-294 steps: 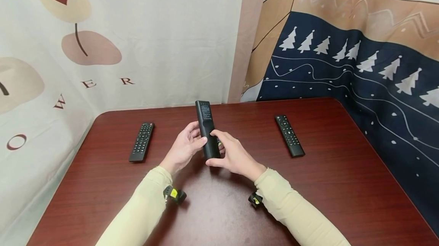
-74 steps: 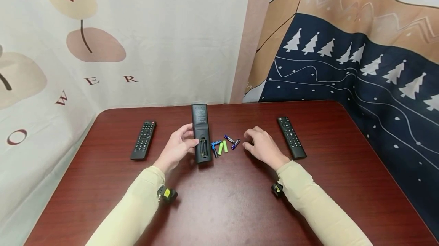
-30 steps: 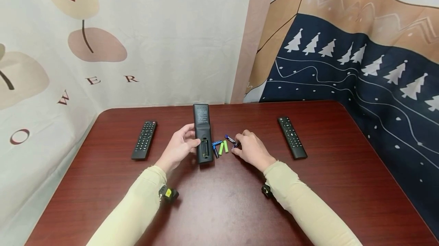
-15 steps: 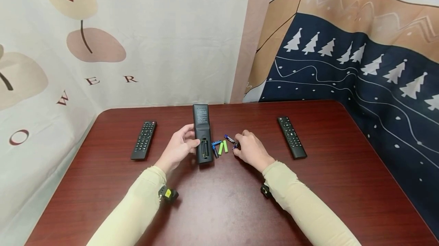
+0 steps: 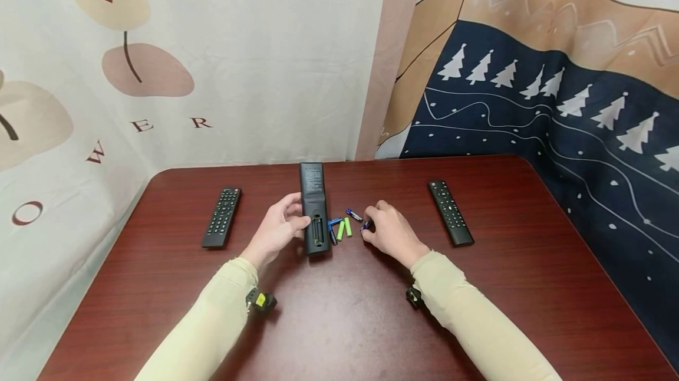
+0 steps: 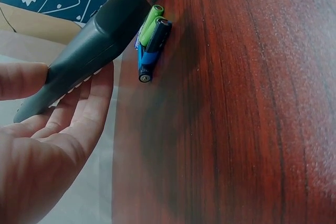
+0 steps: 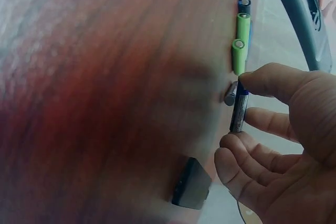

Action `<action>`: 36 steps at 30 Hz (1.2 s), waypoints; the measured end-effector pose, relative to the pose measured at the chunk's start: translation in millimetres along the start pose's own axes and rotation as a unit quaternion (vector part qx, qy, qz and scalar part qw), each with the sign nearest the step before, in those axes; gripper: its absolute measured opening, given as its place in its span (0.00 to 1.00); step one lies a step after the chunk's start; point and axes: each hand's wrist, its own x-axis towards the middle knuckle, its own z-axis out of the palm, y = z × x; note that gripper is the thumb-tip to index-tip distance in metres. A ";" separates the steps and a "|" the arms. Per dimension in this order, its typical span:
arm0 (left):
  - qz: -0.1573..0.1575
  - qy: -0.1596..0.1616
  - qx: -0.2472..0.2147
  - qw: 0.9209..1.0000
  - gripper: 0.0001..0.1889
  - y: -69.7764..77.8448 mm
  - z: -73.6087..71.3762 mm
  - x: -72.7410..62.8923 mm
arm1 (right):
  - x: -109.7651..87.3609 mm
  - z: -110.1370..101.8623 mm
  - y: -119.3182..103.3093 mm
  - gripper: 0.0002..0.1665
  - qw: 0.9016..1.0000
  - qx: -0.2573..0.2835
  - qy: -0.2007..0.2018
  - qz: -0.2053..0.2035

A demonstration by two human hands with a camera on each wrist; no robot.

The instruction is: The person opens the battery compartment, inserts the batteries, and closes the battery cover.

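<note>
My left hand (image 5: pixel 276 227) holds a black remote control (image 5: pixel 312 183), its back facing me and its battery compartment uncovered, with no battery seen inside. In the left wrist view the thumb lies on one side of the remote (image 6: pixel 84 51) and the fingers support the other. My right hand (image 5: pixel 391 230) pinches a dark blue and silver battery (image 7: pixel 240 109) between thumb and fingertips. Between the hands lie a matching battery (image 5: pixel 353 214), two green batteries (image 5: pixel 348 227) and two blue-and-black batteries (image 6: pixel 149 59), close together on the table.
One black remote (image 5: pixel 223 217) lies face up at the left of the brown table (image 5: pixel 339 322). Another remote (image 5: pixel 450 213) lies face up at the right, beyond my right hand. Printed curtains (image 5: pixel 265 62) hang behind the table's far edge.
Both hands were on the remote at first, its compartment covered. It has since come open. My right hand left the remote, then moved in from the right and took hold of a battery.
</note>
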 end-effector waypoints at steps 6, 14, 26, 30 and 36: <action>-0.004 0.001 0.000 1.000 0.32 -0.6 0.5 0.2 | -2.7 -6.4 -2.2 0.11 1.000 0.014 0.008 -0.013; 0.005 -0.006 -0.003 1.000 0.31 -1.5 0.8 1.4 | -5.7 -12.7 -6.6 0.11 0.998 0.034 0.024 -0.047; 0.007 -0.008 -0.013 1.000 0.30 -1.7 4.3 1.8 | -8.2 -14.3 -13.2 0.10 0.992 0.053 0.047 -0.103; 0.006 -0.008 -0.012 1.000 0.31 -1.5 5.4 1.3 | -8.2 -13.9 -15.3 0.10 0.990 0.059 0.053 -0.117; 0.008 -0.011 -0.003 1.000 0.31 -0.8 6.8 1.8 | -9.3 -15.6 -19.4 0.11 0.989 0.059 0.050 -0.124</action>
